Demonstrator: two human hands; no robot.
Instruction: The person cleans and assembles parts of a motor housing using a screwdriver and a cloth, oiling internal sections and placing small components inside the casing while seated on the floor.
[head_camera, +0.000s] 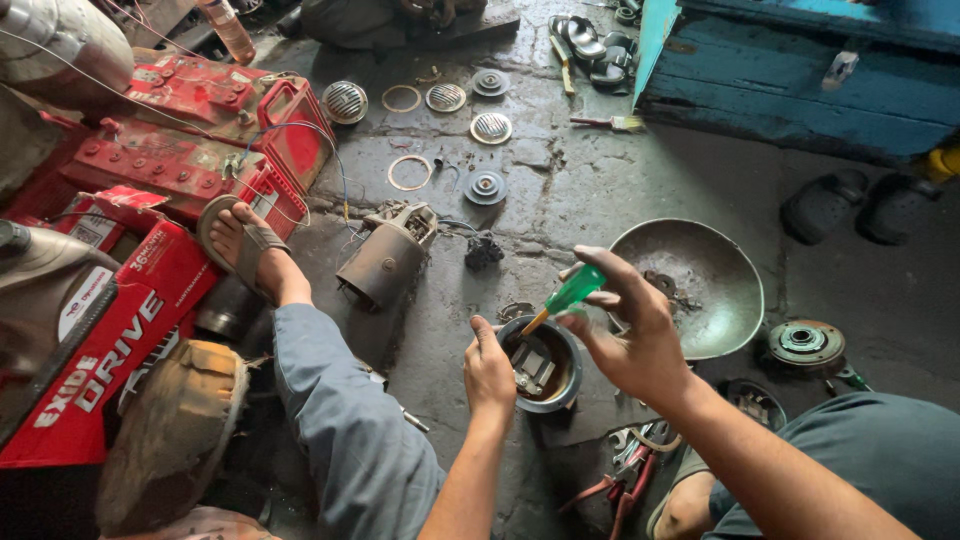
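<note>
The round grey metal housing, an open cup with brown, greasy parts inside, stands on the dark concrete floor between the person's knees. The left hand is on its left rim, with the fingers closed around the edge and the thumb laid over the top, so it steadies the housing.

The right hand is above and to the right of the housing, a little higher than the left one. Its fingers are closed on the green translucent handle of a screwdriver. The long axis of this tool goes slanted, from the handle at upper right down to lower left, and the thin shaft points into the opening of the housing, near its upper left inner wall. If the tip touches a part inside, I cannot tell.

Just behind the right hand lies a large shallow metal bowl, rusty and dull. Left of the housing, near the sandalled foot, lies a dirty cylindrical motor body.
</note>
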